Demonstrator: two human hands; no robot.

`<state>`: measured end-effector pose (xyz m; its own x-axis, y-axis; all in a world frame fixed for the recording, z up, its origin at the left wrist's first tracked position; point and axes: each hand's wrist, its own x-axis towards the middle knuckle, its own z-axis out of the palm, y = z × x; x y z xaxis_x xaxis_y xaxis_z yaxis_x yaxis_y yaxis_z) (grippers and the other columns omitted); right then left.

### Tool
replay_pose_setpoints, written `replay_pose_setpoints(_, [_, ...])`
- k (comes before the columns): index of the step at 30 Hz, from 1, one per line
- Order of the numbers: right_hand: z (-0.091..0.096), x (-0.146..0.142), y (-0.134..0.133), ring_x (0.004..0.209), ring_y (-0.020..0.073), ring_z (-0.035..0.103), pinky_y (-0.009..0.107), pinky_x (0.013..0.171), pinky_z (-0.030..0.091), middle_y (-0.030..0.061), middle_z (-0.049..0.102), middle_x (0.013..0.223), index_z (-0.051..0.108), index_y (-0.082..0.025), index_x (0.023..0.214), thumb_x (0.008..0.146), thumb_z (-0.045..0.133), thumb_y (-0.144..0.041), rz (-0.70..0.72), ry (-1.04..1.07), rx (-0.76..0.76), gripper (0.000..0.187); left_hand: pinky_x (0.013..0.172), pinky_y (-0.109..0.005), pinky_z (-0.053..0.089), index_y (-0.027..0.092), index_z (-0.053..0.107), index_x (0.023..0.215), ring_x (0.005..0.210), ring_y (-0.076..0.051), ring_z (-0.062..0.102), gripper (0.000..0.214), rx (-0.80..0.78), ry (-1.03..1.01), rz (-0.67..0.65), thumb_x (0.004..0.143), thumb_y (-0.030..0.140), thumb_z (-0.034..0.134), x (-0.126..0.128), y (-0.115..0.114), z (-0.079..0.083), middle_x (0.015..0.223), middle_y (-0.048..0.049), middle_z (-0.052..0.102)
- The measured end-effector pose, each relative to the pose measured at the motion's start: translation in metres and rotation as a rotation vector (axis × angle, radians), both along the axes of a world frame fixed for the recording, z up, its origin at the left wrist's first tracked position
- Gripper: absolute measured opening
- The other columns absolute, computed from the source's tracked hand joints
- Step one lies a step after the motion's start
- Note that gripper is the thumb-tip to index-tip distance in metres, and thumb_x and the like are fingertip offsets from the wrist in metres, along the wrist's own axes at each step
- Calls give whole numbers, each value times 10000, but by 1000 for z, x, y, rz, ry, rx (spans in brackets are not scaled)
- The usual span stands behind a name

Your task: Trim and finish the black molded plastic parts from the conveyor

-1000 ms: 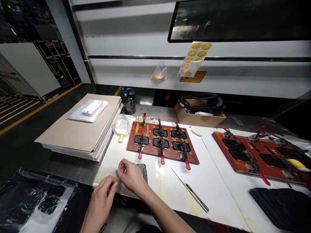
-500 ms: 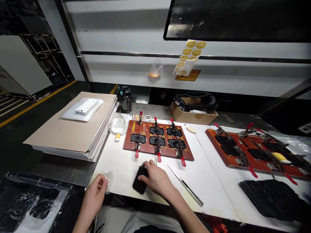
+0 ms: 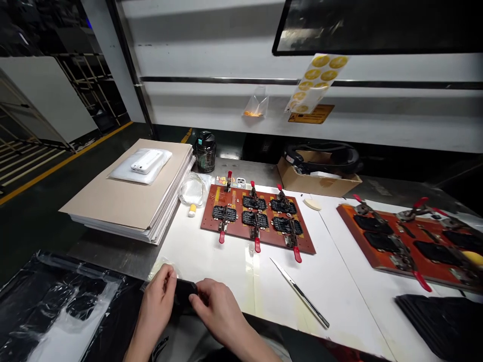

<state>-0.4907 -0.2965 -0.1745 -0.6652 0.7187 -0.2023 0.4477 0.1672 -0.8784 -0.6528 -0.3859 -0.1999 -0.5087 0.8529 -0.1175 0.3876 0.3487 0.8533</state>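
At the near edge of the white bench, both of my hands meet on a small flat black part (image 3: 183, 292). My left hand (image 3: 157, 296) is closed, pinching the part's left side, with a crumpled clear plastic wrapper (image 3: 161, 265) showing just above its fingers. My right hand (image 3: 217, 310) is closed on the part's right side. Further back lies a red-brown fixture board (image 3: 209, 221) with several black parts under red-handled clamps.
A metal blade or tweezers (image 3: 301, 293) lies right of my hands. A second clamp board (image 3: 352, 223) and a stack of black parts (image 3: 445, 324) are at right. A cardboard stack (image 3: 124, 201), a dark jar (image 3: 206, 151), a cardboard box (image 3: 317, 183) and a black plastic-lined bin (image 3: 56, 311) surround the bench.
My right hand took the black part from the bench and carried it left and toward me. My left hand, still with the wrapper, closed onto the part's other side.
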Motion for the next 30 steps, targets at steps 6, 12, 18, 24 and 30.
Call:
replay_pose_setpoints(6, [-12,-1,14,707,135,564,221,623,404,-38,567,733,548,-198,914,864,608,-280,103,237,-424,114,819,-307,433,243,529,1041,918,-186,553,219,88,204,-303,1040,253,311,16,-6,19,979,-43,548])
replay_pose_setpoints(12, [-3,4,21,699,113,551,224,653,425,-43,585,927,374,-269,1383,741,753,-206,168,192,-186,748,749,-258,484,226,536,995,855,-160,584,299,200,356,-451,967,38,306,27,-13,40,926,-45,559])
replay_pose_setpoints(18, [-7,0,19,726,137,612,265,715,506,14,652,847,662,-170,1050,838,692,-525,590,368,-608,414,704,-308,520,176,579,1120,832,-214,606,335,451,782,-426,895,7,399,31,-17,53,940,-105,626])
replay_pose_setpoints(24, [-17,-6,11,569,105,582,207,575,491,13,644,704,726,-121,925,631,868,-583,489,480,-850,566,676,-291,498,191,583,1069,758,-183,587,294,426,614,-388,908,7,419,38,-21,56,863,-76,626])
replay_pose_setpoints(30, [4,-4,14,597,111,625,186,592,474,22,727,727,784,-197,948,900,698,-405,99,497,-148,230,749,-247,498,259,643,982,818,-168,629,138,397,240,162,948,174,540,47,-41,47,897,-41,660])
